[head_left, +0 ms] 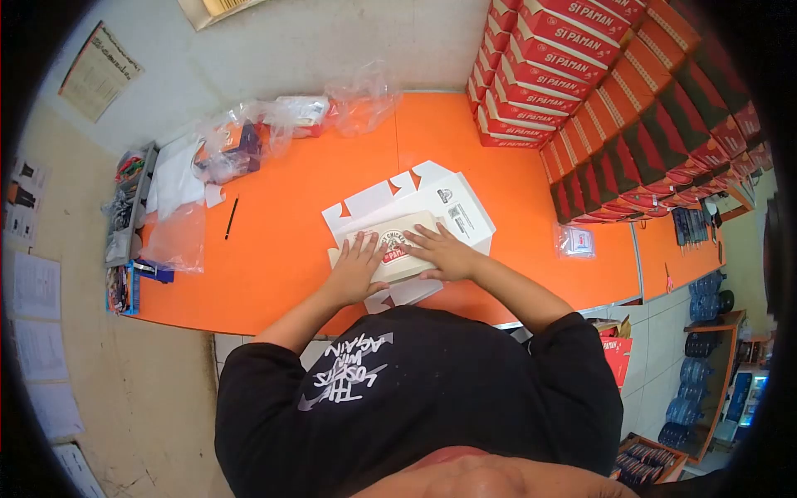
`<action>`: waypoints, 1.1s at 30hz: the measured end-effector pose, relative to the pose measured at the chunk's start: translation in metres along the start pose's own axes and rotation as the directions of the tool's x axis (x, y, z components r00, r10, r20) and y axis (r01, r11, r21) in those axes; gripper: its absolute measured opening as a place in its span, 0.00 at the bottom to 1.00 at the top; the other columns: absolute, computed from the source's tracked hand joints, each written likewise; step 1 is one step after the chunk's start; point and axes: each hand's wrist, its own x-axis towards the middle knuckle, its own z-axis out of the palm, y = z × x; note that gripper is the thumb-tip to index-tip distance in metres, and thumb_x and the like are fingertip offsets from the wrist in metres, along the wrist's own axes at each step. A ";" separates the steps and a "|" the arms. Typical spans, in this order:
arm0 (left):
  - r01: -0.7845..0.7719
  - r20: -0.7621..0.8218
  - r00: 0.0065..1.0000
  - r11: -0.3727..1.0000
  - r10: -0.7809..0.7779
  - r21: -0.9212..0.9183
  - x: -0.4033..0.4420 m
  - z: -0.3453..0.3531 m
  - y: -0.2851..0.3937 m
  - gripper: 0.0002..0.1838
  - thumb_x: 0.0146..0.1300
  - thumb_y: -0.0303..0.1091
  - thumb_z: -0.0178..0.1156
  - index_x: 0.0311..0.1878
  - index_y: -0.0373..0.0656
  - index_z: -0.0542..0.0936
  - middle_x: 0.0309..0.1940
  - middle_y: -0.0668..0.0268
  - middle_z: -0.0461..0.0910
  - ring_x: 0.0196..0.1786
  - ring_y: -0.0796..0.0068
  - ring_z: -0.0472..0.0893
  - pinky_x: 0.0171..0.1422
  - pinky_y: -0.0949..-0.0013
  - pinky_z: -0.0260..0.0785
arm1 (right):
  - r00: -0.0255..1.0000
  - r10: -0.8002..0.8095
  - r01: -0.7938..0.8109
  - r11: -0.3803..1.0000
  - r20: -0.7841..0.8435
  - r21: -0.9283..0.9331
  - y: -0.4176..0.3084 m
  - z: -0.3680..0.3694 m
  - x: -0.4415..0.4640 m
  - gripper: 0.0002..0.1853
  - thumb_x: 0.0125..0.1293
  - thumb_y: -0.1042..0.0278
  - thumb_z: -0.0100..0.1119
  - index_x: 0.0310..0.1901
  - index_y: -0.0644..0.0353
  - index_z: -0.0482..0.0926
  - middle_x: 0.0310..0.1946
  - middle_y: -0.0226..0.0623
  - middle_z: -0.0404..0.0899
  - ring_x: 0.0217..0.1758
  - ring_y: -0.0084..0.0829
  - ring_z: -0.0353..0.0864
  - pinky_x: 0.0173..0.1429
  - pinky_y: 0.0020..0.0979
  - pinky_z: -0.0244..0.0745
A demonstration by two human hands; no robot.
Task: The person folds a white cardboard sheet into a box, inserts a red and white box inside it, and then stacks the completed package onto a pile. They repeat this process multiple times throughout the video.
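Note:
A partly folded cardboard food box lies in front of me on the orange table, its cream panel with a red logo facing up. White printed flaps spread out behind and to the right, and cut-out tabs stick out at the back left. My left hand lies flat on the left part of the cream panel, fingers spread. On the panel's right part rests my right hand, also flat with fingers apart. Both hands press on the cardboard without gripping it, and they cover part of the logo.
Tall stacks of red boxes stand at the back right of the orange table. A black pen, plastic bags and a grey tray lie to the left. A small clear packet lies to the right.

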 end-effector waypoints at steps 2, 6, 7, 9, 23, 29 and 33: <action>-0.006 0.013 1.000 1.000 0.007 -0.023 -0.003 -0.007 0.001 0.44 0.52 0.56 0.58 0.67 0.41 0.54 0.68 0.47 0.48 0.70 0.42 0.45 0.68 0.40 0.41 | 0.998 -0.051 0.050 0.999 -0.036 -0.016 0.004 0.004 -0.002 0.36 0.58 0.50 0.55 0.67 0.41 0.54 0.69 0.33 0.48 0.73 0.41 0.43 0.69 0.57 0.42; -0.028 0.060 0.998 0.998 0.025 0.055 0.004 0.002 -0.004 0.35 0.57 0.44 0.55 0.66 0.42 0.58 0.67 0.54 0.55 0.69 0.43 0.51 0.67 0.39 0.44 | 0.999 -0.025 0.027 0.999 -0.042 0.047 0.003 0.004 0.000 0.36 0.57 0.52 0.57 0.66 0.42 0.55 0.69 0.32 0.48 0.73 0.39 0.44 0.69 0.56 0.42; -0.027 0.067 0.997 0.998 0.024 0.053 0.005 0.008 -0.009 0.35 0.57 0.44 0.55 0.66 0.42 0.58 0.67 0.54 0.55 0.69 0.43 0.51 0.67 0.39 0.44 | 1.000 -0.023 0.024 0.999 -0.014 0.040 0.003 0.003 0.001 0.36 0.57 0.53 0.58 0.66 0.43 0.56 0.69 0.32 0.48 0.73 0.38 0.44 0.69 0.56 0.42; -0.049 0.080 0.995 0.987 0.062 -0.150 0.009 0.010 -0.018 0.30 0.57 0.38 0.54 0.65 0.47 0.61 0.66 0.60 0.59 0.68 0.44 0.54 0.66 0.39 0.46 | 1.000 -0.017 0.016 0.999 0.014 0.034 0.013 0.004 0.005 0.36 0.56 0.54 0.58 0.66 0.43 0.56 0.69 0.32 0.49 0.73 0.37 0.45 0.70 0.56 0.42; -0.096 -0.175 0.831 0.173 -0.528 -0.980 0.004 0.053 0.000 0.41 0.53 0.33 0.53 0.70 0.44 0.46 0.70 0.48 0.36 0.73 0.52 0.34 0.72 0.51 0.29 | 0.643 0.760 -0.429 0.256 0.094 0.866 -0.016 0.014 0.014 0.27 0.70 0.60 0.35 0.68 0.60 0.49 0.65 0.56 0.54 0.67 0.43 0.57 0.67 0.29 0.52; -0.024 -0.298 0.936 0.807 -0.190 -0.590 0.015 -0.034 0.008 0.52 0.39 0.41 0.69 0.66 0.45 0.49 0.67 0.43 0.34 0.71 0.46 0.37 0.71 0.51 0.39 | 0.831 0.539 -0.390 0.383 0.140 0.838 0.005 0.017 0.023 0.29 0.70 0.51 0.38 0.67 0.56 0.53 0.64 0.47 0.58 0.63 0.36 0.64 0.61 0.29 0.61; -0.063 -0.227 0.949 0.571 -0.221 -0.818 0.033 -0.050 0.034 0.52 0.31 0.40 0.73 0.61 0.47 0.53 0.62 0.42 0.43 0.69 0.39 0.42 0.70 0.49 0.46 | 0.883 0.406 -0.059 0.595 -0.237 0.801 -0.050 -0.073 0.012 0.27 0.66 0.57 0.47 0.65 0.55 0.59 0.68 0.46 0.51 0.67 0.41 0.59 0.62 0.33 0.62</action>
